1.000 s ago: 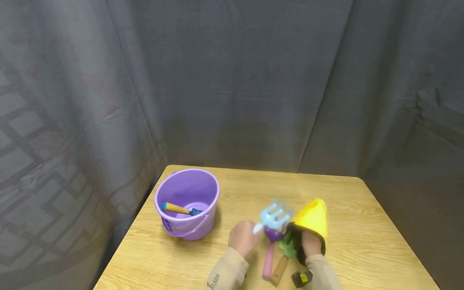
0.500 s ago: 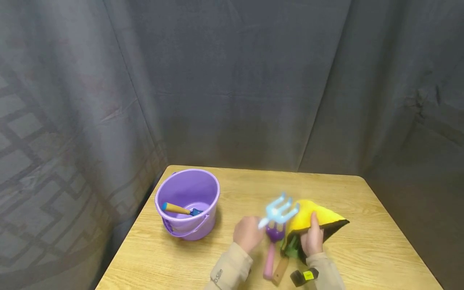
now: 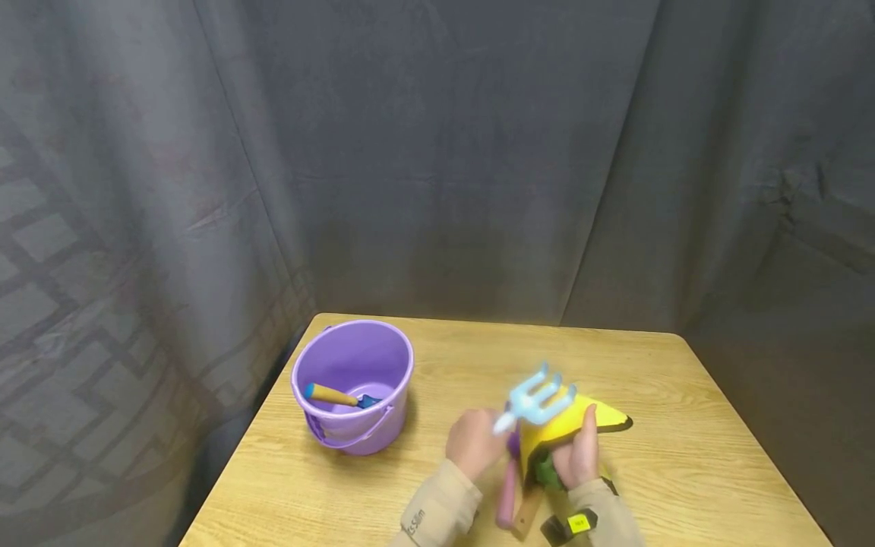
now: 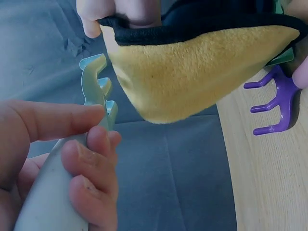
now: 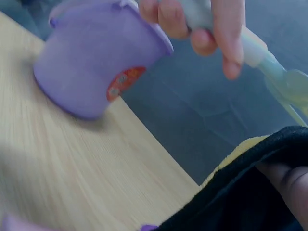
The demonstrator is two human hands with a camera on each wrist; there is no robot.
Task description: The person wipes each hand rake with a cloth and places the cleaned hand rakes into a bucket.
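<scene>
My left hand (image 3: 472,442) grips the white handle of a light blue toy hand fork (image 3: 540,404), its tines raised toward the right. The left wrist view shows the fingers wrapped round that handle (image 4: 50,192). In my right hand (image 3: 579,456) is a yellow plush cloth (image 4: 183,72) with black edging and a dark inner side, held between thumb and fingers. The cloth's edge overlaps the fork's tines in the head view. Beneath the hands lie a purple fork (image 4: 284,103) with a pink handle (image 3: 506,497) and a green-headed tool (image 3: 547,472) with a wooden handle (image 3: 526,515), both partly covered.
A purple bucket (image 3: 386,433) stands at the table's left side, its handle folded down at the front. Inside leans a tool with a yellow handle (image 3: 335,394) and blue head. Grey curtains (image 3: 437,190) hang behind and beside the wooden table (image 3: 656,486).
The cloth, first cupped over my right hand, has been turned and brought left against the light blue fork. My left hand has moved slightly right with the fork. The bucket stays put.
</scene>
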